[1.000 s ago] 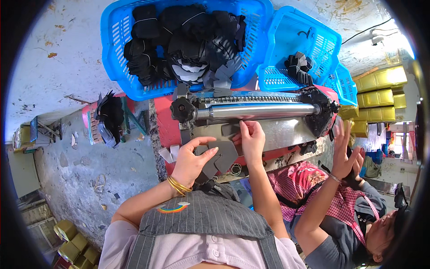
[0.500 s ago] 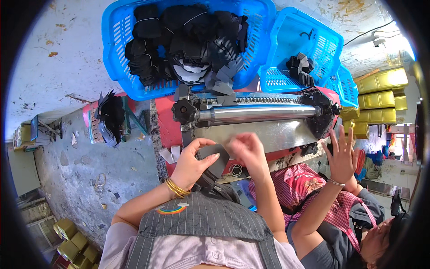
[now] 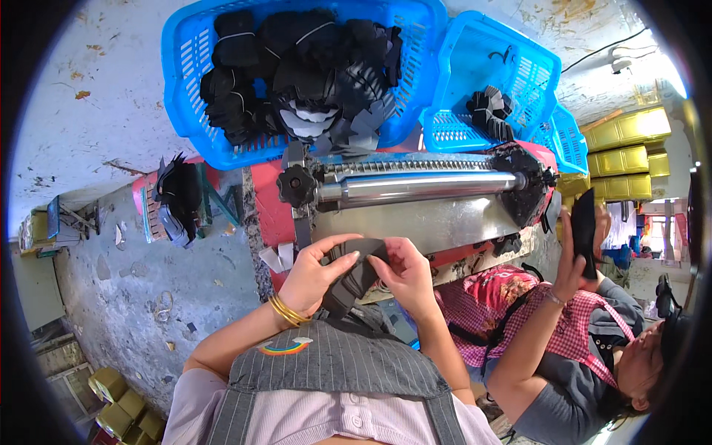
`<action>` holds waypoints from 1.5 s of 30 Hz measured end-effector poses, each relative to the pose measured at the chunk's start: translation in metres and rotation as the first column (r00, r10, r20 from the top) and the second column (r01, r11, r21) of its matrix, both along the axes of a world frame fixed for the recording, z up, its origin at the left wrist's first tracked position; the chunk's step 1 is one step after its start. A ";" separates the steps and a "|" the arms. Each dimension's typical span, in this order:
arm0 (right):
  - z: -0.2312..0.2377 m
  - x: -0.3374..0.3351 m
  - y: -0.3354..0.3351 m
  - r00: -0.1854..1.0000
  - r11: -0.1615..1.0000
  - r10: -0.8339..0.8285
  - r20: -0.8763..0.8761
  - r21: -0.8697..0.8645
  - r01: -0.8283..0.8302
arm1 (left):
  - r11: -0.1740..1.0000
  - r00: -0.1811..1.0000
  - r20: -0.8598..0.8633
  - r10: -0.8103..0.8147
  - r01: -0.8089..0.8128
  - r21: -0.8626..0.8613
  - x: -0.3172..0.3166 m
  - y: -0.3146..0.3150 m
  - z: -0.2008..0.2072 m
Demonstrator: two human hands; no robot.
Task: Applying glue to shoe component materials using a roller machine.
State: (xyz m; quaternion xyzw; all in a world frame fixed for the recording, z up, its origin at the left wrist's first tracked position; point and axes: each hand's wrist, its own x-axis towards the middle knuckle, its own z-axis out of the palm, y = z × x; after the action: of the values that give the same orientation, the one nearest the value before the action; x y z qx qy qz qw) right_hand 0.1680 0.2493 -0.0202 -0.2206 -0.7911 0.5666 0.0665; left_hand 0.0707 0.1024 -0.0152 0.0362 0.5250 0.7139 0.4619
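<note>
My left hand [image 3: 317, 271] and my right hand [image 3: 404, 271] both grip a stack of dark grey flat cut pieces [image 3: 354, 276] in front of my chest. The left holds the stack's left side, with gold bangles on that wrist. The right pinches its right edge. Just beyond the hands stands a red machine [image 3: 271, 211] with a shiny steel roller [image 3: 423, 187] and a black knob [image 3: 297, 185].
A large blue basket [image 3: 185, 111] full of black pieces and a smaller blue basket [image 3: 534, 74] sit behind the machine. A co-worker at the right holds up a dark piece [image 3: 584, 226]. Black pieces [image 3: 180, 196] lie left of the machine; yellow crates [image 3: 627, 141] are at far right.
My hands have drawn back from the machine toward my chest, bringing the dark stack with them. The co-worker's raised hands now hold a dark piece.
</note>
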 end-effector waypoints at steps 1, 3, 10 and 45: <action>-0.003 0.001 -0.001 0.998 0.998 -0.052 -0.047 -0.021 0.051 | 0.998 0.989 0.140 0.036 -0.042 0.044 0.001 -0.002 -0.001; -0.002 0.003 0.000 0.996 0.995 -0.094 0.001 0.042 0.094 | 0.994 0.948 0.316 0.027 -0.059 0.092 -0.002 -0.005 0.003; -0.046 -0.009 0.025 0.939 0.954 -0.280 0.200 0.166 0.249 | 0.996 0.981 0.172 0.092 -0.087 -0.037 0.000 -0.016 0.009; -0.012 -0.036 0.027 0.934 0.894 -0.328 0.144 -0.272 0.356 | 0.978 0.976 0.138 0.169 -0.149 -0.148 0.002 -0.004 0.005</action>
State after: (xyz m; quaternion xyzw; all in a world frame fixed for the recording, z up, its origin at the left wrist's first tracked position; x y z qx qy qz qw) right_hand 0.1316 0.2760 -0.0323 -0.3903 -0.6492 0.6460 0.0943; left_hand 0.0727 0.0989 -0.0102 -0.0917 0.5378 0.7115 0.4428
